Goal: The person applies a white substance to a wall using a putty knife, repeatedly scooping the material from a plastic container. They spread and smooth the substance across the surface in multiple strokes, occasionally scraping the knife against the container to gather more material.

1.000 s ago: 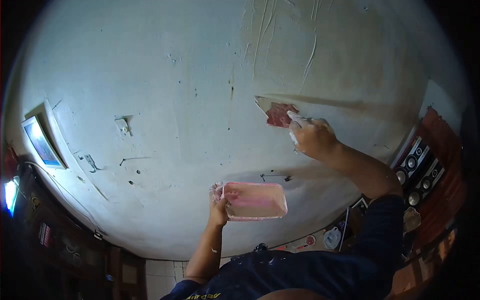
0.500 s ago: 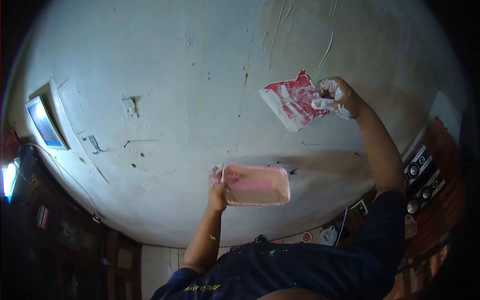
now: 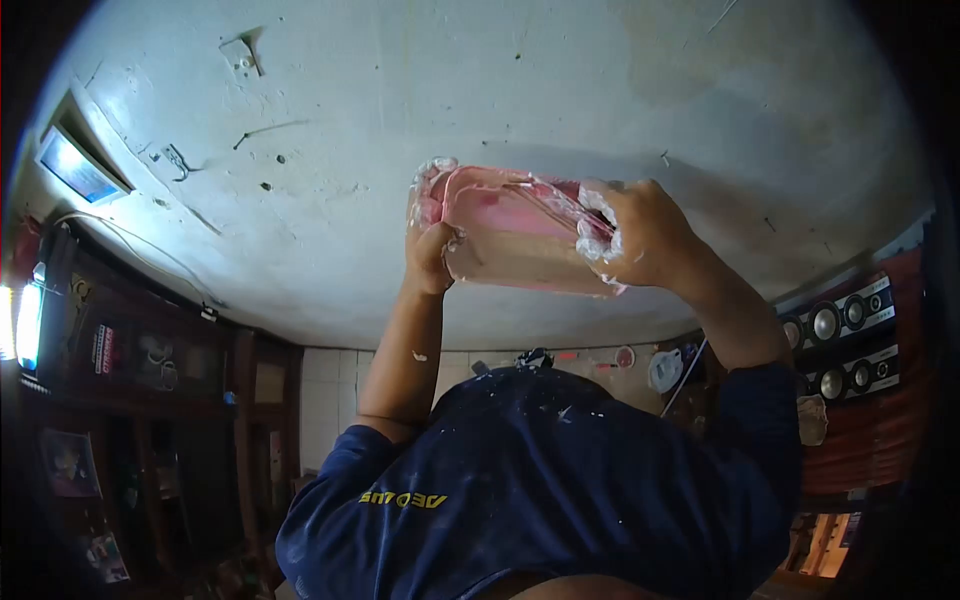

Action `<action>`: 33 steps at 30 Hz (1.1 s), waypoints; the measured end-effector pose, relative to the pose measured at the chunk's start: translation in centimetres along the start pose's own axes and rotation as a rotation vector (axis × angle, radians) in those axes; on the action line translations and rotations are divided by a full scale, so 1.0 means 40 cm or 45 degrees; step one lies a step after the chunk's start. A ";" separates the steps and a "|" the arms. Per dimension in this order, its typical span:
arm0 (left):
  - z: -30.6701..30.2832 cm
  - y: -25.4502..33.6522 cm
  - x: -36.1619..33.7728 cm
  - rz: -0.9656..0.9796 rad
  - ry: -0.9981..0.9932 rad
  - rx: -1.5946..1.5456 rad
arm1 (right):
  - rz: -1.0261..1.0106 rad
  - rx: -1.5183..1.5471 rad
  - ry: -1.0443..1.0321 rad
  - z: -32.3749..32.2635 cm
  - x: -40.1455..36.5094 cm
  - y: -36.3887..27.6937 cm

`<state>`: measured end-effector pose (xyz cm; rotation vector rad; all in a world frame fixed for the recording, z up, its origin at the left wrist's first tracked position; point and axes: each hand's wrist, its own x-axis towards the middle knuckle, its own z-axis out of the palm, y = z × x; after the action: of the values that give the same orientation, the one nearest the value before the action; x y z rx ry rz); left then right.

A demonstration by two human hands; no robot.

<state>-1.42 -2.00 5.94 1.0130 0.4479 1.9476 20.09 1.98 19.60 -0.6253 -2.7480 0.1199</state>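
A pink rectangular tray [image 3: 515, 260] is held up before the wall, its inside smeared with pale paste. My left hand [image 3: 431, 245] grips its left end, the thumb over the near rim and paste on the fingers. At the tray's right end, my right hand [image 3: 645, 235] is closed on a red putty spreader [image 3: 560, 208], seen nearly edge-on and coated with white paste. The spreader lies over the tray's opening, and part of it is hidden by my fingers. White paste covers my right fingertips and thumb.
The pale wall [image 3: 400, 90] has nails, holes and a hanging hook [image 3: 177, 160]. A framed picture [image 3: 85, 165] hangs at left above dark cabinets [image 3: 190, 440]. Speakers [image 3: 840, 345] stand at right, near a white plastic bag [image 3: 665, 370]. A lit lamp [image 3: 28, 320] glows at far left.
My right hand has brought the spreader down from the wall to the tray. The tray appears higher in view, and the camera has tilted downward, showing more of my shirt and the cabinets.
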 end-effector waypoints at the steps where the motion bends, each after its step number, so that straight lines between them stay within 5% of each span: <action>1: -0.006 -0.007 -0.004 -0.019 0.017 0.007 | 0.082 -0.080 -0.028 0.013 0.002 -0.006; 10: -0.007 -0.037 -0.032 -0.048 0.132 0.169 | 0.075 0.072 -0.207 0.053 0.000 0.016; 13: -0.008 -0.034 -0.031 -0.061 -0.004 0.248 | 0.001 -0.041 -0.455 0.093 -0.002 0.003; 18: 0.004 -0.039 -0.035 -0.168 0.144 0.134 | -0.026 0.214 -0.258 0.042 -0.002 0.053; 22: -0.002 -0.062 -0.040 0.040 0.126 0.243 | 0.087 0.002 -0.179 0.069 -0.015 0.045; 26: -0.006 -0.059 -0.038 -0.201 0.130 0.203 | 0.006 0.153 -0.331 0.044 -0.013 0.063; 29: -0.016 -0.071 -0.042 -0.106 0.051 0.235 | 0.108 0.051 -0.086 0.005 -0.019 0.058; 32: 0.000 -0.067 -0.039 0.056 0.023 0.443 | 0.025 0.070 -0.301 0.093 -0.026 0.055; 33: 0.010 -0.047 -0.036 -0.173 0.121 0.164 | 0.003 0.083 -0.403 0.090 -0.024 0.058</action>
<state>0.34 -2.17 4.31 0.9475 0.6860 1.8693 20.68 3.63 15.57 -0.6394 -3.0306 0.3340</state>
